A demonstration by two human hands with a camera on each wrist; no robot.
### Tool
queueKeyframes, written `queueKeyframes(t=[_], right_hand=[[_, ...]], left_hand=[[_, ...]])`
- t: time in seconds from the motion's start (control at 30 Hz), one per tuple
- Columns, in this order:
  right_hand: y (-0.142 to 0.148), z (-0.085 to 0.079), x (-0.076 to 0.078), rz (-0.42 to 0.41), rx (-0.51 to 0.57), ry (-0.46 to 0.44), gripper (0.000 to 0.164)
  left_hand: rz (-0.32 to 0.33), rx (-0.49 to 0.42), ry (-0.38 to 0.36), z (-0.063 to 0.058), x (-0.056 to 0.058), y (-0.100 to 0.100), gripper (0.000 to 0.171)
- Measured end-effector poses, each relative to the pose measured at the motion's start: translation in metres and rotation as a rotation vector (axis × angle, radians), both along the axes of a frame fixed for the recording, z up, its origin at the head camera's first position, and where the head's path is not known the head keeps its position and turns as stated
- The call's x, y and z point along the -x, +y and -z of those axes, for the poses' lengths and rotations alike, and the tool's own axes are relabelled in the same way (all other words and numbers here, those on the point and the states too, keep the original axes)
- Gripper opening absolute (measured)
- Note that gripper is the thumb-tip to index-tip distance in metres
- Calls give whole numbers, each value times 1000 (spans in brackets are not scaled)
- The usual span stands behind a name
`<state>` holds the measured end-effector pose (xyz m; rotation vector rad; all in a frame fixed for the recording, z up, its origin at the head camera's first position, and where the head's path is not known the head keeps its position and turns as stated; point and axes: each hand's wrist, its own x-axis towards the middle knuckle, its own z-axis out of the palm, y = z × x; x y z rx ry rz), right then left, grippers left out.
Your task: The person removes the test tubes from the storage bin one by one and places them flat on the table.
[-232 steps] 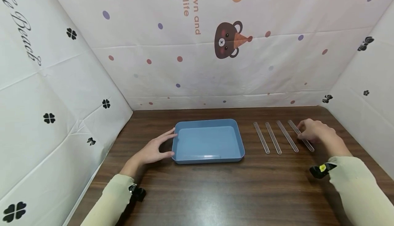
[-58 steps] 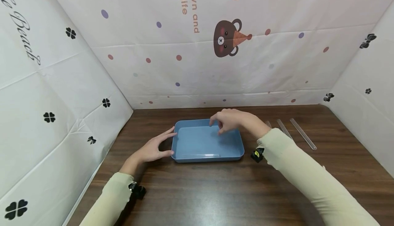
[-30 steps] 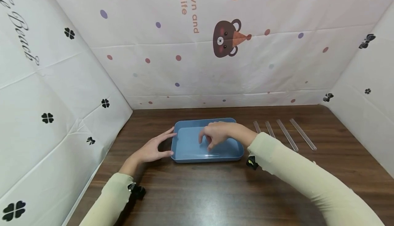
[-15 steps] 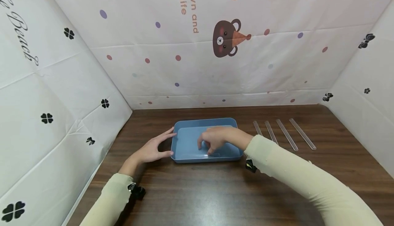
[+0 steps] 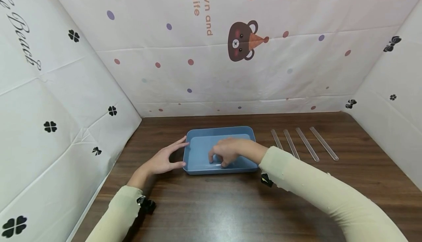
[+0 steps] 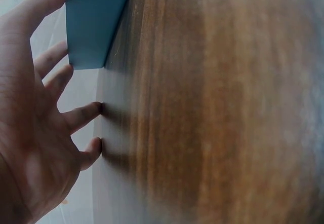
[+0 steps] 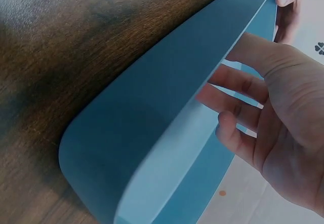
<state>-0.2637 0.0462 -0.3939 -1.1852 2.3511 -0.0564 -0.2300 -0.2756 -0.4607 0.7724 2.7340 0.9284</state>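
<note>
A blue rectangular tray [image 5: 201, 146] stands on the table in the head view. My left hand [image 5: 161, 160] spreads at its left end, with thumb and fingertips at the tray's outer wall; the left wrist view shows two fingers resting lower down. My right hand [image 5: 227, 150] reaches down inside the tray towards the front wall, fingers bent, thumb and index apart. Between them shows a slim clear tube-like piece [image 5: 215, 164] along the front wall. In the right wrist view the tray's near wall [image 7: 136, 92] hides those fingertips, so whether they grip the piece I cannot tell.
Several clear slim tubes with rounded near ends lie side by side right of the tray, the outermost tube [image 5: 324, 143] farthest right. My right sleeve [image 5: 303, 176] partly covers two of them. Printed white sheets [image 5: 165, 80] wall the brown table [image 5: 211, 205] behind and at both sides.
My right hand has left the rightmost tube, moved left over the tray and then sunk towards its front wall. My left hand has stayed at the tray's left end.
</note>
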Motion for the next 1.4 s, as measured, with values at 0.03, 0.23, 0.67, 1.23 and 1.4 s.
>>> queueKeyframes(t=[0.03, 0.23, 0.67, 1.23, 1.4], right_hand=[[0, 0, 0, -2, 1, -2, 38], [-1, 1, 0, -7, -2, 6, 36], [-5, 3, -2, -41, -48, 62, 31], [-5, 3, -3, -37, -67, 63, 30], [-1, 0, -2, -25, -60, 64, 33]], left_hand=[[0, -1, 0, 0, 0, 0, 78], [-2, -3, -7, -1, 0, 0, 78], [6, -8, -4, 0, 0, -1, 78], [9, -9, -2, -2, 0, -1, 77], [8, -10, -3, -2, 0, 0, 77]])
